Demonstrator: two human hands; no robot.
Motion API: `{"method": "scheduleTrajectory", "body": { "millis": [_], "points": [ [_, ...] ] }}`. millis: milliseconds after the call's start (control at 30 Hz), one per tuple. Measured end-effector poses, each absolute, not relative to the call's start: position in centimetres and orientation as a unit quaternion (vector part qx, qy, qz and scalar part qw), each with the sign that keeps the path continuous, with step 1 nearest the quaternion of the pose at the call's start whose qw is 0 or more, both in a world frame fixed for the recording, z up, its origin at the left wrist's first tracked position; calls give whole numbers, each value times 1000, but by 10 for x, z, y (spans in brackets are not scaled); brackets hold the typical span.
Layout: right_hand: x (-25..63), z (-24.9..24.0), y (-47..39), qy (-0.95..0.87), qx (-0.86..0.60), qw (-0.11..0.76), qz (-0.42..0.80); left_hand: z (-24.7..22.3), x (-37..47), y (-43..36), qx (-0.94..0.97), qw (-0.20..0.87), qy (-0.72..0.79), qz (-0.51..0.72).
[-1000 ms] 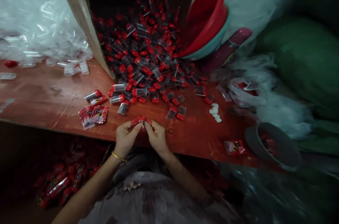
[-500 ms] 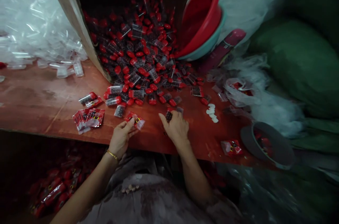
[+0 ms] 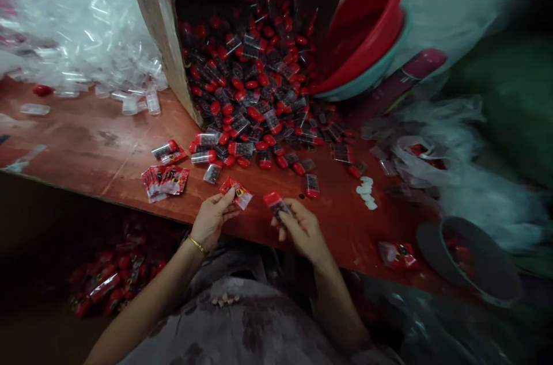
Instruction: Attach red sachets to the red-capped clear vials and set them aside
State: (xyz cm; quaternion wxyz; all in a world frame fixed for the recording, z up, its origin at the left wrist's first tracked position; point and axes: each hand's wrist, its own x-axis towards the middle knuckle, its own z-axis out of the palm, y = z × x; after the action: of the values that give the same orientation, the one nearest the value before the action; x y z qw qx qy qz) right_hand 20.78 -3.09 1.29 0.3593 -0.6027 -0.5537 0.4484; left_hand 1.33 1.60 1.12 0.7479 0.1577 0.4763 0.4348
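Note:
My left hand (image 3: 214,216) pinches a small red plastic packet (image 3: 240,194) with a clear lower end, just above the table. In my right hand (image 3: 302,228) is a small clear container with a red cap (image 3: 273,199) and dark contents, tilted with the cap toward the left. The two hands are apart, a short gap between what they hold. Left of them lies a fanned stack of similar red packets (image 3: 166,182). A capped container (image 3: 163,149) rests on another packet behind that stack. One more container (image 3: 311,185) stands alone beyond my right hand.
A cardboard box (image 3: 166,31) on its side spills many red-capped containers (image 3: 254,114). Clear empty containers (image 3: 86,37) are heaped at left. Red (image 3: 367,25) and teal basins (image 3: 367,86), a purple bottle (image 3: 401,80), white discs (image 3: 366,192) and a grey bowl (image 3: 488,255) are at right.
My right hand has lifted a red-capped container off the table and turned it toward my left hand. My left hand still holds the packet. The whole view has shifted.

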Motion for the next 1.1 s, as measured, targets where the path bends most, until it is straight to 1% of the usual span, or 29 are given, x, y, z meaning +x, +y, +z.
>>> {"method": "scheduleTrajectory", "body": {
  "millis": [67, 167, 267, 433, 533, 667, 800, 967, 1100],
  "points": [
    [199, 25, -41, -550, -567, 341, 509, 12, 14, 16, 178, 737, 487, 434],
    [190, 34, -44, -544, -557, 324, 538, 14, 15, 15, 202, 729, 493, 430],
    [185, 32, -39, -523, -558, 315, 562, 16, 14, 13, 217, 729, 493, 423],
    [182, 26, -34, -479, -542, 345, 598, 11, 8, 12, 281, 697, 502, 428],
    [180, 23, -34, -467, -539, 348, 608, 10, 8, 13, 317, 680, 491, 444],
    [175, 13, -33, -432, -533, 372, 625, 11, 14, 12, 297, 688, 469, 467],
    [172, 9, -32, -429, -526, 402, 615, 10, 18, 9, 283, 703, 459, 464],
    [168, 7, -32, -460, -517, 400, 601, 8, 19, 8, 275, 701, 450, 479],
    [162, 0, -32, -487, -550, 455, 503, 5, 25, 0, 259, 698, 478, 467]
  ]
}}
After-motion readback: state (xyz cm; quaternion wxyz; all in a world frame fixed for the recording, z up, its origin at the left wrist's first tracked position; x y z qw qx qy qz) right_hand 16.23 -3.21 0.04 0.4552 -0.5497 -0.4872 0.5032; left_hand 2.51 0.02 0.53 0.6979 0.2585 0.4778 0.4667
